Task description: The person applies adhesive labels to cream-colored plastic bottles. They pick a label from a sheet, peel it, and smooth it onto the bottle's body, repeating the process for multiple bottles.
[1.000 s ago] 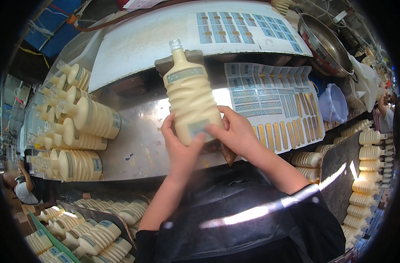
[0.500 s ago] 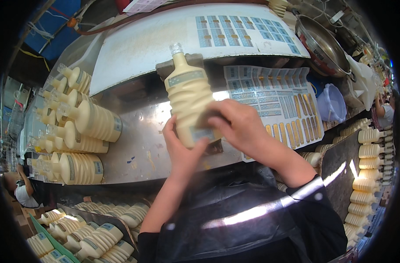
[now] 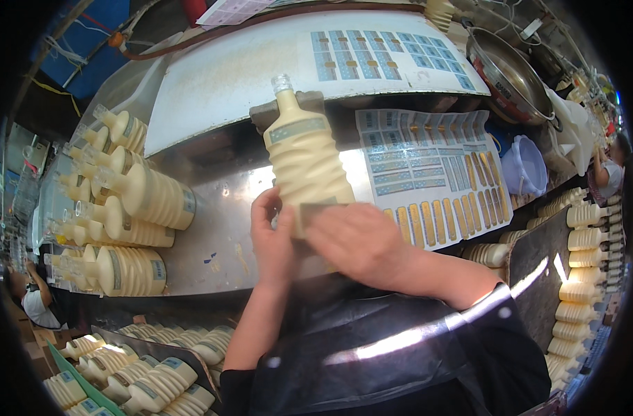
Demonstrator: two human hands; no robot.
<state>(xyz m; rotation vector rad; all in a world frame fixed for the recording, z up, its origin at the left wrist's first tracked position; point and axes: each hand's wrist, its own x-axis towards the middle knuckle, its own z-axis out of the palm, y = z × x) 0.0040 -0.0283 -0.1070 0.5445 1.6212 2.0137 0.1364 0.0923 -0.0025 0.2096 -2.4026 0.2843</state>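
Note:
A cream-coloured bottle (image 3: 306,156) with wavy ridges lies on its back, its clear neck pointing away from me. A grey-blue label band crosses its shoulder. My left hand (image 3: 273,232) grips the lower left side, thumb on top and fingers along the edge. Across the lower front, my right hand (image 3: 361,243) lies with its fingers flat over a label (image 3: 320,206) that it mostly covers. The bottle's shoulder rests against a grey block (image 3: 264,114). To the right is a sheet of blue and gold stickers (image 3: 427,173).
Several similar bottles (image 3: 157,194) are stacked at the left of the metal table (image 3: 216,208). More stickers (image 3: 354,55) lie on a white board (image 3: 226,69) behind. A pan (image 3: 507,73) and lilac bucket (image 3: 524,166) stand at right. Crates of bottles flank me.
My right hand has gone from a pinch above the bottle's lower right to lying flat across its lower front. My left thumb has drawn back to the bottle's left edge.

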